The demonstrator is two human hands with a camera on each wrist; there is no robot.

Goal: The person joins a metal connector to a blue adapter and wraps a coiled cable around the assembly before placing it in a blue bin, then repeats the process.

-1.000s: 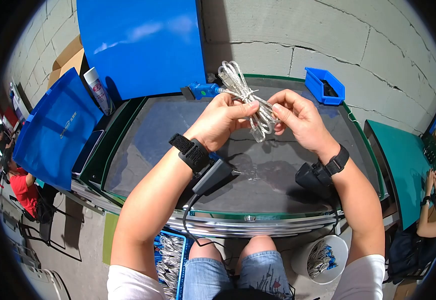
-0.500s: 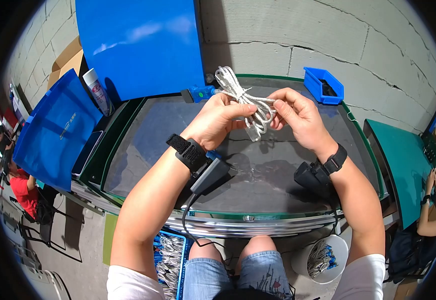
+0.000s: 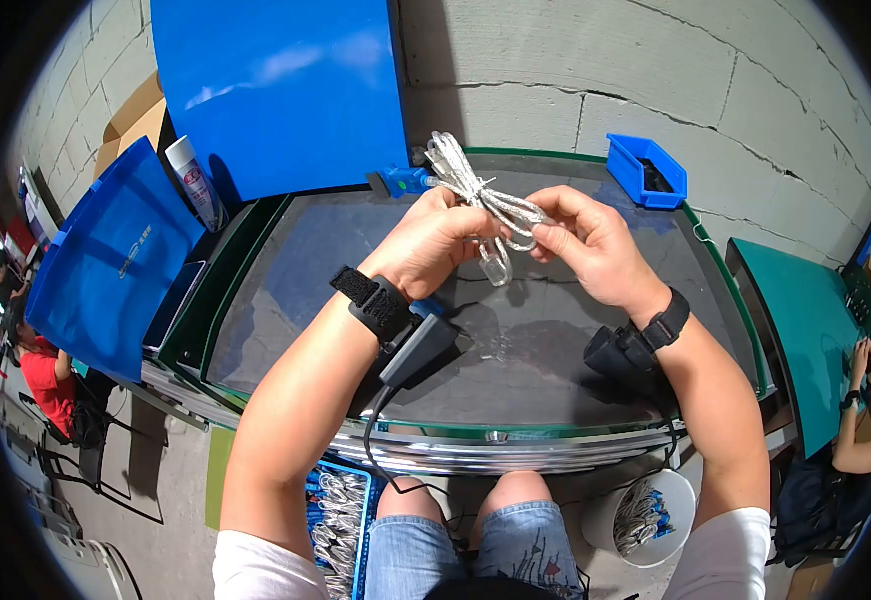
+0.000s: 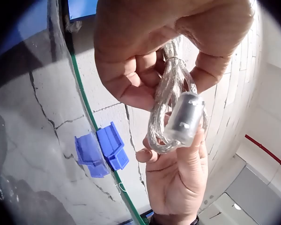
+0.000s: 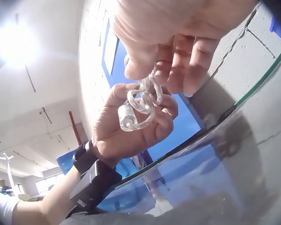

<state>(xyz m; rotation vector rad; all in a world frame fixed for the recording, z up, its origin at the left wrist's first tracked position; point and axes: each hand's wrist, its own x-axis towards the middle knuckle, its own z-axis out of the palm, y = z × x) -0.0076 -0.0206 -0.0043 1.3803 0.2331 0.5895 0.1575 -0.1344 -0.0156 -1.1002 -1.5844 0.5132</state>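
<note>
A coiled silver cable (image 3: 461,170), bound round its middle with a thin tie, is held up above the table between both hands. My left hand (image 3: 434,245) grips the coil around its middle. With thumb and fingers, my right hand (image 3: 601,255) pinches the loops at the near right end. A clear-covered cylinder (image 4: 186,119) on the cable hangs beside these loops, below the left fingers. From the far end, a blue connector (image 3: 408,181) with a dark tip sticks out to the left, past the left hand. The left palm hides part of the coil.
A blue bin (image 3: 648,172) with dark items stands at the table's back right. A spray can (image 3: 197,182) stands at left near a blue panel (image 3: 286,90). Below the front edge are a blue basket (image 3: 368,520) and a white bucket (image 3: 686,500), both with cables.
The coil has tilted slightly, and its clear-covered cylinder has moved left and toward me. My right hand has shifted a little lower, still at the loop ends. The left hand keeps its grip.
</note>
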